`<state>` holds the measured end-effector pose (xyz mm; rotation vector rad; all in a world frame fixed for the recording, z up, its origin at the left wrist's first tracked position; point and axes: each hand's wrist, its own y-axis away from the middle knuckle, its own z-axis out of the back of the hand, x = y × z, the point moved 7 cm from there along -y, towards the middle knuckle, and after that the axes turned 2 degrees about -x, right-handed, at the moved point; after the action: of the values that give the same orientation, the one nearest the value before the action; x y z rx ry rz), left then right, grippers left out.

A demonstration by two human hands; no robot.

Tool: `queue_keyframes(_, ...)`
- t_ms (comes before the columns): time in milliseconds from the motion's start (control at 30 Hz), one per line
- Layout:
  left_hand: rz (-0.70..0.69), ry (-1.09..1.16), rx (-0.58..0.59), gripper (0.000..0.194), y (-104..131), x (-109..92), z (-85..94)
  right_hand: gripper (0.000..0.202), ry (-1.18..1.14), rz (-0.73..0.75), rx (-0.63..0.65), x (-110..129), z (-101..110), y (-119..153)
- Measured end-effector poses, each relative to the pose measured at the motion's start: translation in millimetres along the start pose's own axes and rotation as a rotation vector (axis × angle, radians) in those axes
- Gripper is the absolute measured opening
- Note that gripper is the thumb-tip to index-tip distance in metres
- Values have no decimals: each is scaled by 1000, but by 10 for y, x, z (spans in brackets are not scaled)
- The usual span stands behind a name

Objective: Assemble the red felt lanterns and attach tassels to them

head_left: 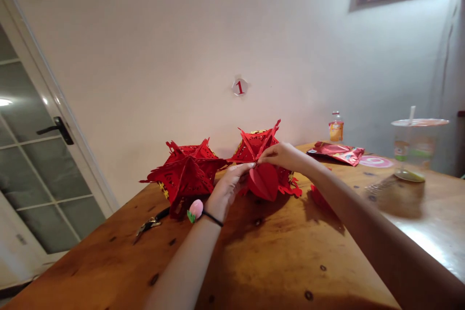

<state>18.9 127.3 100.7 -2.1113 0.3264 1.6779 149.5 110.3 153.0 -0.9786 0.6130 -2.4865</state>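
Two red cut-out lanterns with gold trim lie on the wooden table. The left lantern rests on its side with nobody touching it. At the right lantern both my hands meet, near its point facing me. A red folded heart-shaped ornament hangs just below my fingertips. My left hand, a black band with a pink bead at its wrist, pinches at the ornament's top from the left. From the right, my right hand pinches the same spot. Whatever thin piece lies between the fingertips is too small to make out.
Keys lie on the table left of my left hand. To the right are a red piece, a red packet, an orange drink bottle and a clear cup with a straw. A wall rises behind.
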Motion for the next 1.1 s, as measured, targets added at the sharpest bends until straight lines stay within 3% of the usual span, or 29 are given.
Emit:
queue_keyframes(267, -32, -76, -29, 27, 29, -65, -17, 13, -13, -24, -49, -1, -36, 2)
queue_keyframes(467, -114, -77, -54, 21, -2, -75, 3, 13, -112, -50, -50, -33, -91, -6)
queue_keyframes(833, -287, -110, -274, 16, -46, -45, 125, 14, -136, -110, -119, -97, -216, -17)
queue_keyframes(1100, -306, -66, -295, 18, -60, 11, 135, 15, -142, -124, -127, -6, -198, 15)
